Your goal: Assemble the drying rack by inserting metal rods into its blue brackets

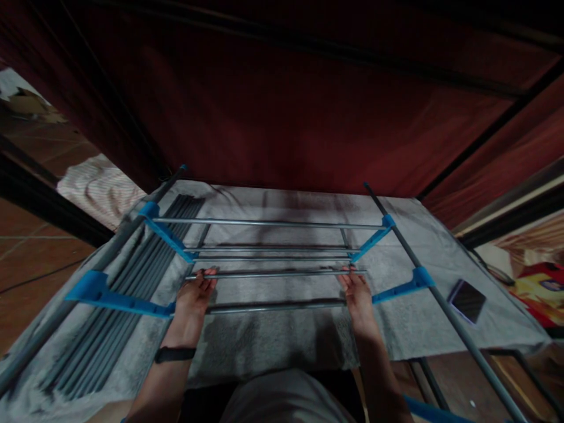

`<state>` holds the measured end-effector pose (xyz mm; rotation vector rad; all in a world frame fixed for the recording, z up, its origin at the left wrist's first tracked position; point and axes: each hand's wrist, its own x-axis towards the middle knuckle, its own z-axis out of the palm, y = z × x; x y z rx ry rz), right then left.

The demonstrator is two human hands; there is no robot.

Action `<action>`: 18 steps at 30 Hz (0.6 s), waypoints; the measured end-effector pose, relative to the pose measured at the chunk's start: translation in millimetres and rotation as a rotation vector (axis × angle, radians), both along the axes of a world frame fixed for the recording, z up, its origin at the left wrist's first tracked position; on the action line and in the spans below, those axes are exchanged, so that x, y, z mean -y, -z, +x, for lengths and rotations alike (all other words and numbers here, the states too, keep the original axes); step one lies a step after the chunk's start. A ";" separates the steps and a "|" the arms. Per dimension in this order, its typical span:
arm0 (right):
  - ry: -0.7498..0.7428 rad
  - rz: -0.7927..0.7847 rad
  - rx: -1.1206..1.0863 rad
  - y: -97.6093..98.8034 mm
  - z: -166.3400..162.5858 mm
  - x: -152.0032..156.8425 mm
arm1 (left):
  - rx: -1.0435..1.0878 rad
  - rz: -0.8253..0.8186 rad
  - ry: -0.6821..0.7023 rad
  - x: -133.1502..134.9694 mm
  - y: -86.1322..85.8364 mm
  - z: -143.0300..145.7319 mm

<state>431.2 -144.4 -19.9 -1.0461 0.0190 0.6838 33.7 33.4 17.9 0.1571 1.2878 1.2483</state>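
Between my two hands stretches a thin grey metal rod [277, 274], roughly level. My left hand [197, 289] has its fingers closed around the left end, and my right hand [355, 286] grips near the right end. In front of me stands a rack frame of grey tubes with blue plastic brackets, such as the left bracket [118, 299] and the right bracket [403, 286]. Other crossbars, including the upper crossbar [273, 223], span the farther brackets. Closer to me, a thicker crossbar [277, 306] runs below the held rod.
Several loose grey tubes [127, 299] lie bundled on the left of the light cloth [273, 338]. A phone [467, 301] rests at the right, near a red and yellow packet [540, 291]. Dark red fabric [299, 117] rises behind the rack.
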 end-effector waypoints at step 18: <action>0.091 0.013 0.073 12.0 6.6 2.4 | -0.013 -0.023 -0.049 -5.4 5.5 3.1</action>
